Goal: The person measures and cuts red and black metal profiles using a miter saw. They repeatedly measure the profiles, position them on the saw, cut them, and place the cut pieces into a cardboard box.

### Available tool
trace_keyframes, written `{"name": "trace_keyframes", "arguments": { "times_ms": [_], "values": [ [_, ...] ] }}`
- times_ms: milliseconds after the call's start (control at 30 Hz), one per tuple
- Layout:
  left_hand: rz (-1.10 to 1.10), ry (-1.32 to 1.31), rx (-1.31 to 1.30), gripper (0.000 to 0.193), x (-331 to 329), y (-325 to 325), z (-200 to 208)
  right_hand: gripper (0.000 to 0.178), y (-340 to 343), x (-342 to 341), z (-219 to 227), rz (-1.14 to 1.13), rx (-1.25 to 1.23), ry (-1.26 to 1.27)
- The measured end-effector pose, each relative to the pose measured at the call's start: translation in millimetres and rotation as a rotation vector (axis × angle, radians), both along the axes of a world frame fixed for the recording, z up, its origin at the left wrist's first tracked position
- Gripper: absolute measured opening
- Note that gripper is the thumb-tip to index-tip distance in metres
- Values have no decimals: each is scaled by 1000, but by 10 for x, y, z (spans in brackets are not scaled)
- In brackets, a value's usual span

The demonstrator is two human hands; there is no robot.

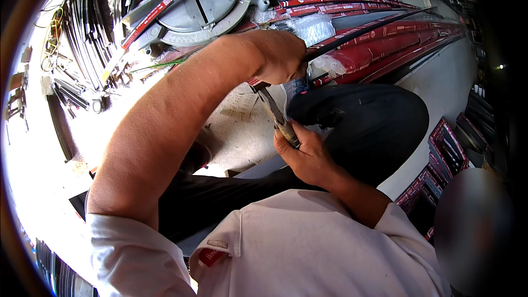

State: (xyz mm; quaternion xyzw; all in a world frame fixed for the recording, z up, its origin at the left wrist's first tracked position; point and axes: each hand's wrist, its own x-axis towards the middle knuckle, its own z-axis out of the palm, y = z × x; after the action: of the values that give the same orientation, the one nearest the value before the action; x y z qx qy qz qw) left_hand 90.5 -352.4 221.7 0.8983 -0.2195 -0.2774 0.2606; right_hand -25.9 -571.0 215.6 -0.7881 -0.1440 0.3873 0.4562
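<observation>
My left hand [281,58], its arm bent across in front of me, is closed around a long dark strip [357,32]. The strip runs up to the far right, and a short reddish end [257,83] shows below the fist. In my right hand [309,157] is a worn metal hand tool [273,109] with a narrow grey blade-like front; its exact kind is unclear. The tool's tip meets or nearly meets the short strip end. My left fingers are mostly hidden behind the back of the hand.
A grey round saw base [201,8] with a slot stands at the far left of centre. Red-wrapped profiles [379,52] lie at the far right, beside clear plastic wrap [313,27]. Dark strips [88,22] spread at far left; cut profile pieces [445,143] are stacked at right.
</observation>
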Motion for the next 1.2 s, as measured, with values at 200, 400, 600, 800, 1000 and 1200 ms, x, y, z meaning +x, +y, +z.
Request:
{"name": "trace_keyframes", "arguments": {
  "times_ms": [200,400,600,800,1000,1200],
  "values": [
    [37,128,-190,59,19,106,-160,34,-1,-36,-43,10,10,-69],
    [185,355,-264,62,-9,106,-185,37,-7,-12,-42,-1,-3,56],
    [197,345,-217,63,-4,67,-160,39,-58,-26,-73,-32,14,117],
    [317,496,-458,63,-1,206,-171,40,-79,71,111,-23,-20,336],
    [349,515,-581,64,-38,281,-231,42,-77,125,265,-18,-45,369],
    [327,524,-610,64,-24,279,-262,41,-85,137,308,-6,-11,370]
  ]
}}
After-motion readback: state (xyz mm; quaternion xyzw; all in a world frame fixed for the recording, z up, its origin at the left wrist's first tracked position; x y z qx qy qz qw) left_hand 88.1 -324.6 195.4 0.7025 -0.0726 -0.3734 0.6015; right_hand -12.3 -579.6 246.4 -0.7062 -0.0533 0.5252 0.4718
